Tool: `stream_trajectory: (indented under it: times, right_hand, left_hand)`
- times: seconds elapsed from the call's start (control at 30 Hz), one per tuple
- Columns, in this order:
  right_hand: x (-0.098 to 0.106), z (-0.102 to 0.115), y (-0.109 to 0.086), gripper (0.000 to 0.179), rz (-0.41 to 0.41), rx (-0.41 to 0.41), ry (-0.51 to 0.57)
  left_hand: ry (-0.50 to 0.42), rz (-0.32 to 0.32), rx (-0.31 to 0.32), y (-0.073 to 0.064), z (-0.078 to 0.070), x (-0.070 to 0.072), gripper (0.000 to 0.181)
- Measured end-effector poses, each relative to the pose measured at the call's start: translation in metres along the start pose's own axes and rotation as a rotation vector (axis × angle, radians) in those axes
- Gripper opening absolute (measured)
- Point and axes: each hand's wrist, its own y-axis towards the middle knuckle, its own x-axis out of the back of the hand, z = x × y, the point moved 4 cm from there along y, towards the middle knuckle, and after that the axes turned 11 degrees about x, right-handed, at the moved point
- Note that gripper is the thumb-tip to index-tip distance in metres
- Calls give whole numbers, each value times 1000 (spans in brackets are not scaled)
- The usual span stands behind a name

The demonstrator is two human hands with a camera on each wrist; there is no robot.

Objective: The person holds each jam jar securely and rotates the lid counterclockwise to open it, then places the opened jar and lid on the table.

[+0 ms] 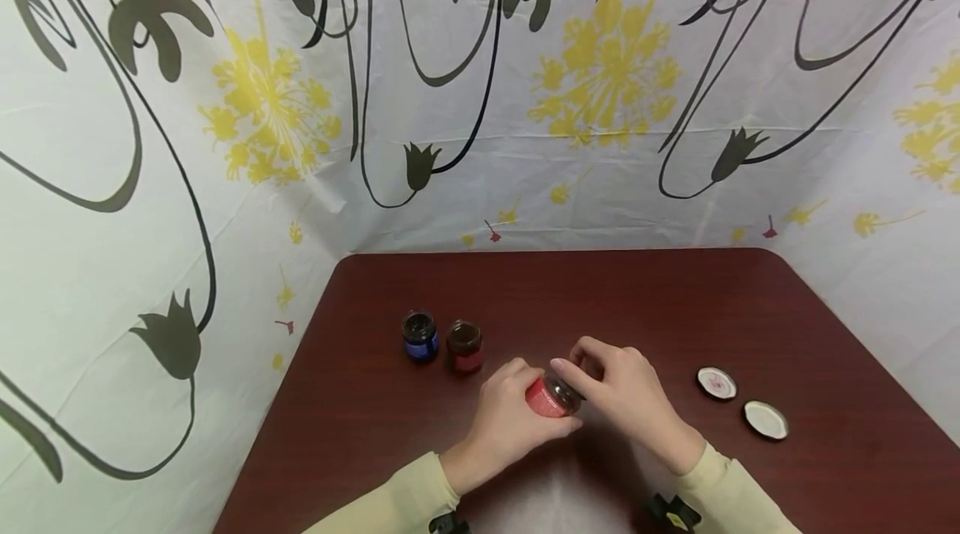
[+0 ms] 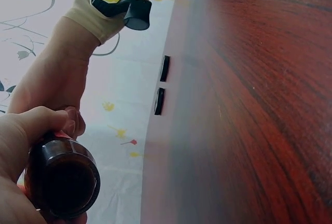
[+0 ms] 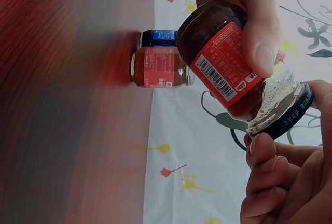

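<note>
My left hand (image 1: pixel 510 409) grips a small glass jar (image 1: pixel 547 398) with a red label, tilted above the table so its base faces the left wrist camera. In the right wrist view the label shows a barcode, and the left thumb presses along the jar's side. My right hand (image 1: pixel 630 388) holds a dark lid (image 3: pixel 291 112) at the jar's mouth by its edge, fingers below and thumb above. Crinkled silvery material (image 3: pixel 277 89) shows between label and lid.
Two lidless jars stand to the left on the dark red table (image 1: pixel 585 292): one with a blue label (image 1: pixel 420 342), one with a red label (image 1: pixel 467 359). At right, two lids (image 1: pixel 717 384) (image 1: pixel 766 420) lie with pale insides up. Patterned cloth (image 1: pixel 450 117) hangs behind the table.
</note>
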Motion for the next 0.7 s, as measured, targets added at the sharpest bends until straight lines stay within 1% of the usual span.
stream_trajectory:
  times: [0.27,0.47,0.7]
  right_hand:
    - [0,-2,-2,20,8,31,26]
    - [0,-5,-4,19,13,36,51]
    - [-1,-5,-4,19,17,64,94]
  left_hand:
    - [-6,11,-4,0,0,-1,45]
    - [-5,10,-11,0,2,-2,45]
    - [6,8,-13,1,3,-2,45]
